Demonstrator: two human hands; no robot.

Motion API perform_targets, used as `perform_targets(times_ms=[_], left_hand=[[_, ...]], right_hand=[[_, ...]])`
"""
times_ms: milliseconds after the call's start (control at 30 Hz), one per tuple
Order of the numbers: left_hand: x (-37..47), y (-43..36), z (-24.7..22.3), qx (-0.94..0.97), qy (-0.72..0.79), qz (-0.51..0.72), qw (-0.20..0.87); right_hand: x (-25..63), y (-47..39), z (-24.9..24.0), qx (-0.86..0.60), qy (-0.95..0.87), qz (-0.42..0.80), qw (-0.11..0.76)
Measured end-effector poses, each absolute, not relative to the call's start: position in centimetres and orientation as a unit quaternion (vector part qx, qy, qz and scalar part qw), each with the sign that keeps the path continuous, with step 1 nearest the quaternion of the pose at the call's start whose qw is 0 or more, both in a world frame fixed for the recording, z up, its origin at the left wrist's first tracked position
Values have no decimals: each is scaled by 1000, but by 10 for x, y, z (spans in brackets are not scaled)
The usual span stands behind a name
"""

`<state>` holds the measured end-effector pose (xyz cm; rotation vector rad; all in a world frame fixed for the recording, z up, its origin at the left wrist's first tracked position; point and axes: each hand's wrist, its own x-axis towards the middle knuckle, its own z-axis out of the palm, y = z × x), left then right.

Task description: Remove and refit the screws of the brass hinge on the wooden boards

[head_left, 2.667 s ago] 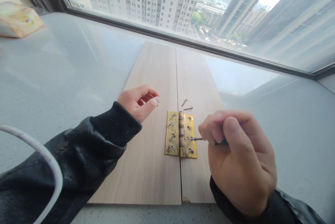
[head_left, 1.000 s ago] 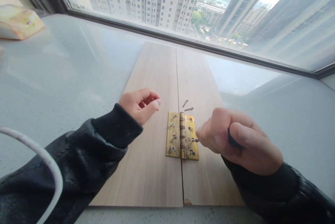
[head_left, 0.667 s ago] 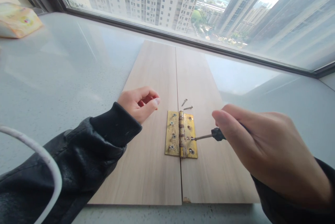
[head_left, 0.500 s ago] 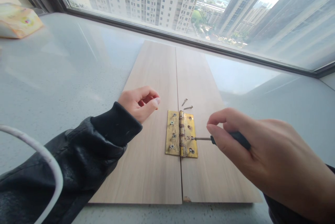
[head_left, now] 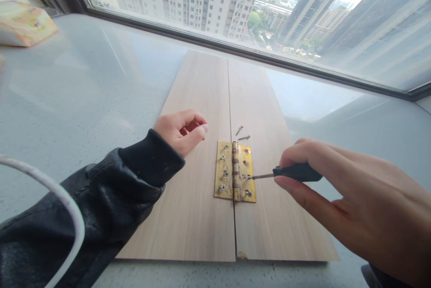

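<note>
My right hand holds the black handle of a screwdriver between thumb and fingers, with the grip loosened so that more of the handle shows. The shaft lies nearly level, its tip at a screw in the right leaf of a brass hinge. Another screw sits lower in that leaf, and its two upper holes have no screws. Several screws stand in the left leaf. Left of the hinge, my left hand hovers over the board with fingers curled and thumb against the index finger; nothing shows in it.
Two loose screws lie just above the hinge. The hinge spans the seam between a left wooden board and a right wooden board. A white cable curves at lower left. A soft package lies by the window frame.
My right hand has opened its grip somewhat and shifted right along the screwdriver handle, baring more of it. The tip stays at the same screw. My left hand keeps its pose.
</note>
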<state>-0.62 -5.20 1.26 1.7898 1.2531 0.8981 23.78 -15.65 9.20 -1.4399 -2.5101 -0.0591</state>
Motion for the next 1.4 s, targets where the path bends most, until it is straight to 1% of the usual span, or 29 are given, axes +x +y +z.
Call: perform_targets(times_ms=[100, 233, 433, 567, 733, 933, 1067, 1167, 1233, 1333, 1400], left_hand=[[-6, -51, 12, 702, 490, 350, 380], [-7, -51, 11, 702, 489, 348, 383], [-7, -50, 11, 703, 481, 354, 386], [-6, -51, 9, 699, 480, 363, 385], [-4, -52, 7, 694, 480, 382, 377], [-4, -51, 7, 695, 476, 383, 380], [-4, -51, 7, 699, 480, 373, 377], [-4, -51, 8, 704, 482, 371, 368], [-4, -51, 9, 706, 486, 364, 366], [-4, -51, 10, 709, 487, 357, 365], [-5, -51, 11, 709, 485, 358, 365]], right_hand=[[236, -153, 92, -484, -862, -20, 148], [233, -150, 93, -485, -856, 11, 176], [229, -156, 83, -586, -765, 17, 266], [223, -160, 70, -607, -712, 75, 345], [211, -163, 55, -553, -666, 172, 470], [212, -163, 52, -522, -598, 246, 556], [233, -154, 42, -447, -614, 338, 555], [247, -146, 30, -381, -615, 434, 537], [250, -143, 26, -339, -620, 477, 522], [247, -144, 27, -331, -637, 492, 492], [243, -147, 32, -345, -659, 477, 468]])
